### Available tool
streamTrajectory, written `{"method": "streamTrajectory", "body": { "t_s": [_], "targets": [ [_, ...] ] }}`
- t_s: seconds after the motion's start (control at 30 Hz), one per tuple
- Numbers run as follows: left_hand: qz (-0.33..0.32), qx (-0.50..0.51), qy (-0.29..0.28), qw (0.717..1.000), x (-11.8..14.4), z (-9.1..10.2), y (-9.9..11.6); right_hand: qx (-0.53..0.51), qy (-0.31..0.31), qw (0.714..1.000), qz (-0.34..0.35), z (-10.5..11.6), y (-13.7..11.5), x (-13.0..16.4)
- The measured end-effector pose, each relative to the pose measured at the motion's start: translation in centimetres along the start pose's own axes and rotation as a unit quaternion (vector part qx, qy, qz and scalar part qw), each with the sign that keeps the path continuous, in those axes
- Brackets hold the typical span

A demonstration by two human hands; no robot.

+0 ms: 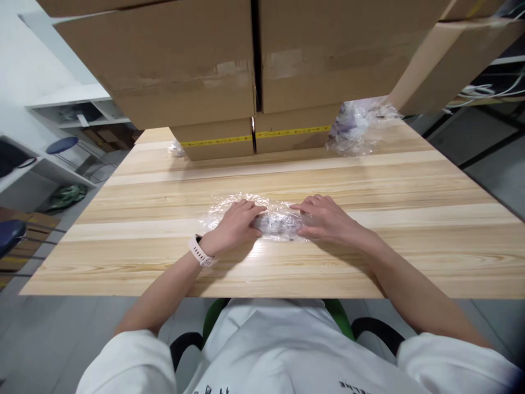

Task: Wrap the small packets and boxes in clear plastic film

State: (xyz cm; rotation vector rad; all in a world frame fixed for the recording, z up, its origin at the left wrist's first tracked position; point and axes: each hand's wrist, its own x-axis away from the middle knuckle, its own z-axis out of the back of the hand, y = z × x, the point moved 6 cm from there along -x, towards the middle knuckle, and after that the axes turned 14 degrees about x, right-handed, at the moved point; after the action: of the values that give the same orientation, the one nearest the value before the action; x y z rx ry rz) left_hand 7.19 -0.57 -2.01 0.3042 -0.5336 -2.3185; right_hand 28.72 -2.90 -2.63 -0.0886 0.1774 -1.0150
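On the wooden table in front of me lies a small oblong bundle (281, 223) in clear, shiny plastic wrap. Greyish-white contents show through the film, but I cannot make out what they are. My left hand (237, 223) grips the bundle's left end between thumb and fingers. A pale watch strap is around that wrist. At the opposite end, my right hand (324, 219) has its thumb and fingers closed around the bundle. Loose crinkled film (240, 198) spreads out behind and beside my left hand.
Large cardboard boxes (164, 65) are stacked at the table's (135, 257) far side, with a yellow measuring tape (293, 131) along the lower ones. Crumpled clear plastic (356, 128) lies beside them on the right. A blue stool (61, 145) stands off to the left.
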Motion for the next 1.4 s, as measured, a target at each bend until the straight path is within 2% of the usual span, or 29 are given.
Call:
{"method": "streamTrajectory", "body": {
  "t_s": [0.13,0.23,0.33,0.43,0.5,0.57,0.6,0.63,0.7,0.77,0.87,1.0,1.1,1.3,1.4],
  "targets": [
    [-0.042,-0.058,0.069,0.995,0.9,-0.3,1.4,0.025,0.038,0.999,0.018,0.8,-1.5,0.1],
    [-0.088,-0.1,0.11,0.985,2.9,0.0,3.3,0.044,0.056,0.996,0.057,1.7,-3.6,1.6],
    [-0.122,-0.071,0.063,0.988,5.6,-0.1,4.7,-0.001,-0.019,0.993,0.12,2.5,-6.0,4.3],
    [-0.114,0.008,0.002,0.993,7.6,-0.7,5.3,-0.093,-0.109,0.975,0.167,3.2,-6.9,5.9],
    [-0.102,0.032,0.011,0.994,7.8,-1.1,5.6,-0.151,-0.101,0.971,0.153,3.3,-6.1,5.1],
    [-0.108,0.037,0.025,0.993,7.1,-1.7,6.4,-0.174,-0.046,0.977,0.11,2.6,-4.3,2.8],
    [-0.114,0.042,0.023,0.992,6.5,-2.2,6.9,-0.162,-0.015,0.982,0.096,1.8,-3.4,1.5],
    [-0.119,0.05,0.014,0.991,5.7,-2.7,7.4,-0.142,-0.013,0.985,0.093,0.6,-2.6,0.2],
    [-0.126,0.073,-0.016,0.989,4.1,-3.6,8.1,-0.094,-0.031,0.989,0.109,-2.0,-1.4,-1.9],
    [-0.13,0.098,-0.049,0.985,2.7,-4.2,8.3,-0.041,-0.045,0.994,0.094,-3.9,0.2,-3.2],
    [-0.139,0.12,-0.08,0.98,1.5,-3.9,7.7,0.018,-0.032,0.999,0.01,-4.8,3.6,-3.6],
    [-0.137,0.104,-0.065,0.983,0.9,-2.5,6.3,0.036,0.018,0.996,-0.077,-4.3,6.9,-2.5],
    [-0.154,0.086,-0.057,0.983,1.1,-1.9,6.4,0.012,0.064,0.994,-0.09,-3.7,6.6,-1.9],
    [-0.151,0.015,-0.083,0.985,3.2,-2.4,8.1,-0.037,0.085,0.994,-0.059,-2.9,2.6,-2.0],
    [-0.16,0.001,-0.071,0.984,4.8,-2.4,8.6,-0.033,0.097,0.991,-0.089,-2.7,3.2,-1.9]
  ]
}}
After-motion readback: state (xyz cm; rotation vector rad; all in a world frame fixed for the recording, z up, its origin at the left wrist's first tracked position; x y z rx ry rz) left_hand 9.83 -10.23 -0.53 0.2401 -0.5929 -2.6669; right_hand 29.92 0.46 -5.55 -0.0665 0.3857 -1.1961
